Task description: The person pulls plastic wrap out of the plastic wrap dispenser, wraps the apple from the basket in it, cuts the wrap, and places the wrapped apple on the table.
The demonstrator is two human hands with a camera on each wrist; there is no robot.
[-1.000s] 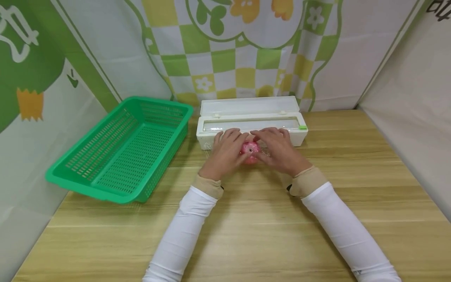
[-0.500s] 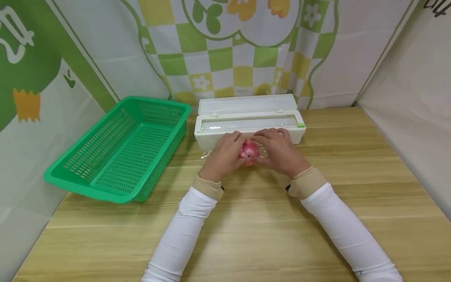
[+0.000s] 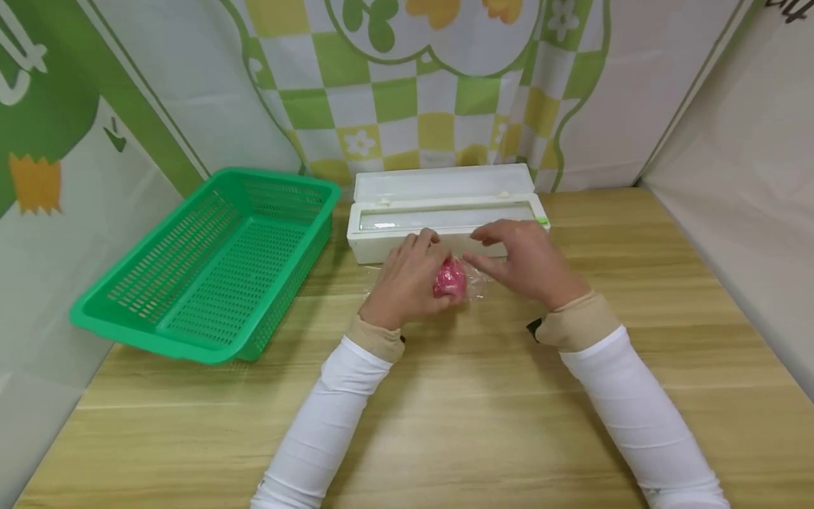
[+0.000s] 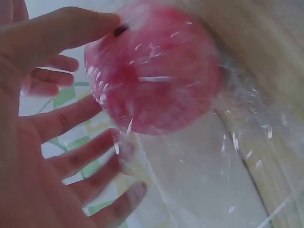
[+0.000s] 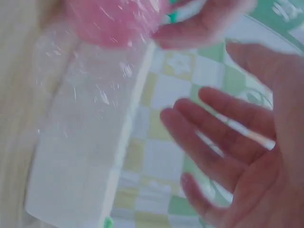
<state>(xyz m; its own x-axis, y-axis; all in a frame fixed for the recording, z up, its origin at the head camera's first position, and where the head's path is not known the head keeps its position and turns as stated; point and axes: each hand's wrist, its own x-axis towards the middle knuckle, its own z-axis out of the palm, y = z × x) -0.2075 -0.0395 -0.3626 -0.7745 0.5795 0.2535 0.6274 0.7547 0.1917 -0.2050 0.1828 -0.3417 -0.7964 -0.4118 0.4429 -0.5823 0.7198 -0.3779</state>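
Observation:
A pinkish-red apple point(image 3: 450, 281) with clear cling film point(image 4: 247, 123) around it sits in front of the white cling film dispenser point(image 3: 445, 240). My left hand point(image 3: 407, 279) holds the apple from its left side, thumb tip on it near the dark stem spot and fingers around the far side. The film's loose edges spread out crinkled beside the fruit. To the right, my right hand point(image 3: 524, 261) is off the apple, fingers spread and relaxed with nothing in them, as the right wrist view also shows.
A green plastic basket point(image 3: 280, 318) stands at the left on the wooden table point(image 3: 483, 424). The dispenser's lid point(image 3: 445, 184) is raised, close to the checkered cloth point(image 3: 435, 106) at the back. Fabric walls border both sides.
My right hand has left the apple and moved to the right. The apple has turned under my left hand, which still holds it; its dark spot no longer shows from above.

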